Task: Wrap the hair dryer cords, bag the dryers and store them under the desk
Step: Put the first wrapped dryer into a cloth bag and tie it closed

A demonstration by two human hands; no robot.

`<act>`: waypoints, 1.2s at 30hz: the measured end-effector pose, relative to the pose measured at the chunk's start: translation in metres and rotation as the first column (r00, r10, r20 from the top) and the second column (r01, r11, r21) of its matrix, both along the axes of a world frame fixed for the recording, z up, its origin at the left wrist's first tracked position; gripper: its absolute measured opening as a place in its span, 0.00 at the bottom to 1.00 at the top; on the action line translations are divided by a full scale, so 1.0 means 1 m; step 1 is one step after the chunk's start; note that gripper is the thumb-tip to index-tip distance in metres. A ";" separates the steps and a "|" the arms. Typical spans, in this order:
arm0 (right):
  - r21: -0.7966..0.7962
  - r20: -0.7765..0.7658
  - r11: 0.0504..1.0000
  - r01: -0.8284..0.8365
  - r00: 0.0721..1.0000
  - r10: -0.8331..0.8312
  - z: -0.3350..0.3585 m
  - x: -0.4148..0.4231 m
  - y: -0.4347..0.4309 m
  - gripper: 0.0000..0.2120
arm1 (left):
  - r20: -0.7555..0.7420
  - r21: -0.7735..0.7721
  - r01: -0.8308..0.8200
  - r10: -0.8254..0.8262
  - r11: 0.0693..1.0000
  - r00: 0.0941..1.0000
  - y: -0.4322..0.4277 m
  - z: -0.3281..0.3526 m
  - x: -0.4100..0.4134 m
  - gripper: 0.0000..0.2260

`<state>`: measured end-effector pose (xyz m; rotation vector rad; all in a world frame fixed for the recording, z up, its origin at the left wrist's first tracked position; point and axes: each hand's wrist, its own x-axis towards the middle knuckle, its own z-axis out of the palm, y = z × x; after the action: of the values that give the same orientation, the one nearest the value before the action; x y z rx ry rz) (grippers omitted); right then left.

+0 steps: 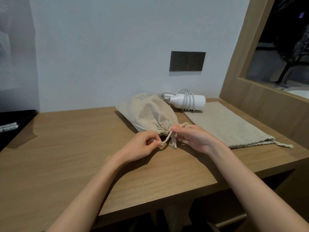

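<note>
Drawstring (167,138) is where I judge the coming move to turn. It comes out of the gathered mouth of the filled bag (147,113), and that mouth points toward me. The bag's long axis runs from the mouth away toward 11 o'clock across the tabletop (83,148), so the bulk of the bag lies at about 11 o'clock from both hands.

My left hand (142,146) sits at 7 o'clock from the mouth. Its grip is a thumb-and-finger pinch on the string a short way down its length. My right hand (192,138) is at 4 o'clock and touches the mouth, so it is the nearer hand. Its fingertips pinch the string and a loop of it rides over the fingers. Neither grip is released. The frayed string ends hang between the hands.

Pulling the hands apart should tighten or knot the closure, I judge.

Behind the bag at 1 o'clock lies a white hair dryer (199,102) with its cord (187,102) coiled round the barrel, unbagged. The empty bag (234,128) lies flat at 3 o'clock.
</note>
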<state>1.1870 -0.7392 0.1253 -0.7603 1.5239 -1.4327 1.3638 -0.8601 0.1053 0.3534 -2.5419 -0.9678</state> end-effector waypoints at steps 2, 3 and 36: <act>-0.038 -0.001 0.998 0.043 0.999 -0.043 -0.003 0.000 0.003 0.11 | 0.025 0.018 -0.038 0.037 0.999 0.999 -0.003 0.002 0.002 0.07; -0.060 -0.022 0.996 0.063 0.998 -0.064 -0.005 0.000 0.004 0.10 | 0.048 0.016 -0.060 0.059 0.998 0.997 -0.005 0.003 0.003 0.07; -0.412 -0.909 0.911 0.011 0.057 -0.412 -0.032 -0.004 -0.010 0.07 | -0.056 -0.023 -0.102 0.101 0.994 0.993 -0.014 0.013 -0.065 0.09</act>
<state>1.1831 -0.7491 0.0932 -2.1466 2.5629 -1.3432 1.2990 -0.8737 0.1179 0.4384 -2.4596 -0.8940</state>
